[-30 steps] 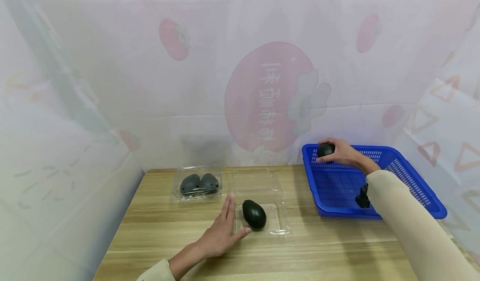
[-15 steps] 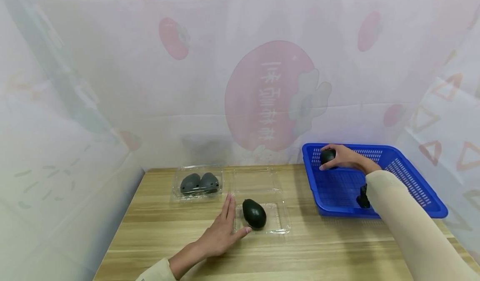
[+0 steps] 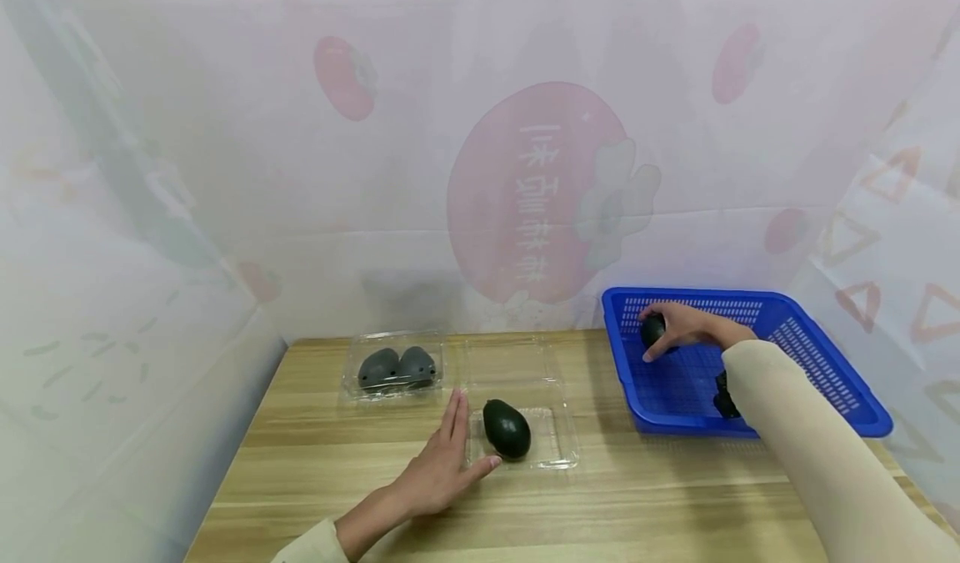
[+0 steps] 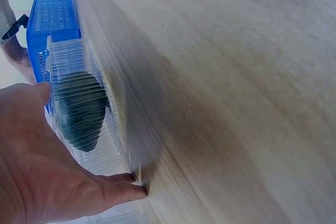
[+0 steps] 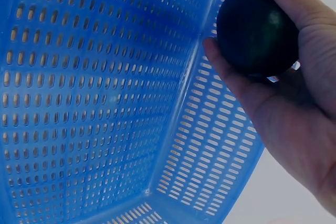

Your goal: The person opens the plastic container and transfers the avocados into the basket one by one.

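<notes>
A person's right hand (image 3: 681, 325) holds a dark green avocado (image 3: 652, 329) within the far left part of a blue basket (image 3: 660, 392). Its fingers are clamped around the fruit, with a digit on either side. The left hand (image 3: 435, 471) rests on the worktop (image 3: 570, 521), fingers straight and close together against the left side of an open clear container (image 3: 545, 434), thumb spread toward the front edge. A second avocado (image 3: 507, 429) lies tilted in the left half of that container's base. Behind and to the left stands a closed clear container (image 3: 396, 339) with two dark fruits (image 3: 378, 369) inside.

The held avocado looks smooth and rounded, so it could slip out if the grip loosens, and then drop or roll across the basket floor. Lifting it too low over the basket's raised rim could knock the fruit or drag the basket. The open container seems thin and light: if the left hand pushes or lets go carelessly, it could slide, and the loose second avocado could roll inside it.

Compared with one second ago, the right hand and its avocado are lower, away from the far rim and deeper into the basket. The left hand, both containers and the second avocado are essentially unchanged. Whether the held avocado touches the basket floor is hard to tell, since the hand partly covers it.
</notes>
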Tool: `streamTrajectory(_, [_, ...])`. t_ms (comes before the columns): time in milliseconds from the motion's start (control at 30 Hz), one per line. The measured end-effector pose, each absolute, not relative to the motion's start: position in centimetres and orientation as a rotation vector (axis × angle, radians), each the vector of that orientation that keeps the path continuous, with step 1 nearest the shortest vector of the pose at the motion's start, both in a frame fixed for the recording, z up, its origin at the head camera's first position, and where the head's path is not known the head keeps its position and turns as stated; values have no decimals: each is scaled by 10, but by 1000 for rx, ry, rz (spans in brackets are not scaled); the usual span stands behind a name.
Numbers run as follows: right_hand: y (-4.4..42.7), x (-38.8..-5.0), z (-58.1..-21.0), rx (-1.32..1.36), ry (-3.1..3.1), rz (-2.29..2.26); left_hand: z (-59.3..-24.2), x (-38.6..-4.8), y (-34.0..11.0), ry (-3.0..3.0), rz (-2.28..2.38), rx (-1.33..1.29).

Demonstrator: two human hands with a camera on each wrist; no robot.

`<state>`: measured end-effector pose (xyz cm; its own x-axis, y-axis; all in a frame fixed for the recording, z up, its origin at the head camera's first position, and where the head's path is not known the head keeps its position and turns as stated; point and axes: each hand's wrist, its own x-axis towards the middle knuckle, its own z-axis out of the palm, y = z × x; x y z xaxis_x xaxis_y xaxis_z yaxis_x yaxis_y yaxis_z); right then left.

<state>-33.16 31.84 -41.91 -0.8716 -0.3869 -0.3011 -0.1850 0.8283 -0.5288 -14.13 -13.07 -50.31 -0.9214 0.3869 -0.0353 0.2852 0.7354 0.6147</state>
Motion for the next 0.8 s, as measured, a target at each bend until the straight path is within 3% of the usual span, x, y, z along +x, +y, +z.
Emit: streamTrajectory(800, [312,-341,-436,-417,2557,-517,-509,-140,-135,2785,968,578])
